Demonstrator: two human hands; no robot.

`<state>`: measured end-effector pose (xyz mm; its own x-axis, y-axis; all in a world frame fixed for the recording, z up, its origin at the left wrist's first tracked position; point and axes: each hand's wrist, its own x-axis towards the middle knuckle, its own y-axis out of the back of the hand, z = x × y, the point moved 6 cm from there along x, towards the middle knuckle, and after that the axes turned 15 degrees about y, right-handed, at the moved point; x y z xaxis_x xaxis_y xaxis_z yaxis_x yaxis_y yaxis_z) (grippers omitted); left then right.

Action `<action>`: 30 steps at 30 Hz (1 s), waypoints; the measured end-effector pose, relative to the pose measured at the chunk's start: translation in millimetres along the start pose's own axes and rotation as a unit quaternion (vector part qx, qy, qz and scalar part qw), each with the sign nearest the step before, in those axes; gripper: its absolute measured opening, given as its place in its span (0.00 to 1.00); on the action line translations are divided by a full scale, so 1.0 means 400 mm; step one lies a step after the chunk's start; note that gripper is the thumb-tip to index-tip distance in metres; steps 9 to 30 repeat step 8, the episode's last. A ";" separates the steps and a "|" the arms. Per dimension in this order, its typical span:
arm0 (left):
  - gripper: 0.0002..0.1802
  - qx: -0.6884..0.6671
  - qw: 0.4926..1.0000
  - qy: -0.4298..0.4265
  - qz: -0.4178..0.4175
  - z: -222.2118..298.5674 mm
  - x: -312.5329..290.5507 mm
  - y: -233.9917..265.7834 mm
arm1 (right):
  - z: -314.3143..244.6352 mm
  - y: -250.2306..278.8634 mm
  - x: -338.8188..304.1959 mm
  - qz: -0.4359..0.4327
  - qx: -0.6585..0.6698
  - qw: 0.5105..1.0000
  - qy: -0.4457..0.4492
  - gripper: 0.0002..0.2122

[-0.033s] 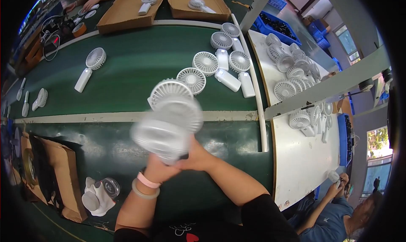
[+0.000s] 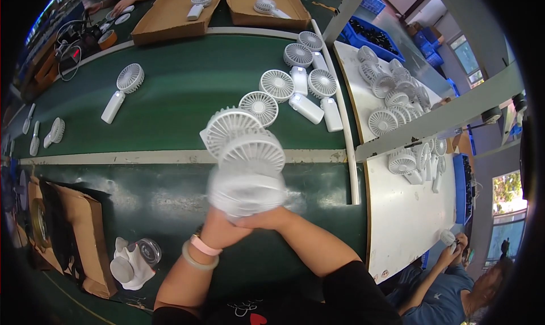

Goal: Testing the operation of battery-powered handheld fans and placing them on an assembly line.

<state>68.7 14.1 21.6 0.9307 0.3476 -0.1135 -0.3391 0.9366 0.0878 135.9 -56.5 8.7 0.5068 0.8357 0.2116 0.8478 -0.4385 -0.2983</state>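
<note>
In front of me, my left hand (image 2: 224, 227) and my right hand (image 2: 268, 219) are closed together under white handheld fans. The nearest fan head (image 2: 247, 193) is smeared by motion. Just beyond it, partly overlapped, is a second fan head (image 2: 252, 150) with its round grille showing. A third fan (image 2: 230, 126) sits behind that, over the belt's near rail. The fans' handles are hidden by the heads and my hands, so how many I hold I cannot tell. More white fans (image 2: 277, 85) lie clustered on the green belt, touching one another.
A lone fan (image 2: 130, 78) lies left on the green belt (image 2: 193, 80). Cardboard trays (image 2: 170, 24) stand beyond it. Many fans (image 2: 383, 122) crowd the white table (image 2: 397, 228) at right, where a co-worker (image 2: 448, 285) handles one. A white metal post (image 2: 443, 117) crosses there. A cardboard box (image 2: 91, 240) stands lower left.
My hands and the nearest fan have shifted right and slightly toward me. The second fan head has also moved a little right and looks sharper. The fans on the belt stay put.
</note>
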 end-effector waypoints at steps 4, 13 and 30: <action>0.54 0.216 0.974 -0.073 0.012 0.012 -0.013 -0.016 | 0.024 0.042 -0.018 0.087 0.231 0.968 -0.034 0.42; 0.57 0.107 0.990 -0.089 0.011 0.018 -0.012 0.014 | -0.037 0.022 0.035 0.053 0.386 0.921 0.010 0.43; 0.57 0.107 0.990 -0.089 0.011 0.018 -0.012 0.014 | -0.037 0.022 0.035 0.053 0.386 0.921 0.010 0.43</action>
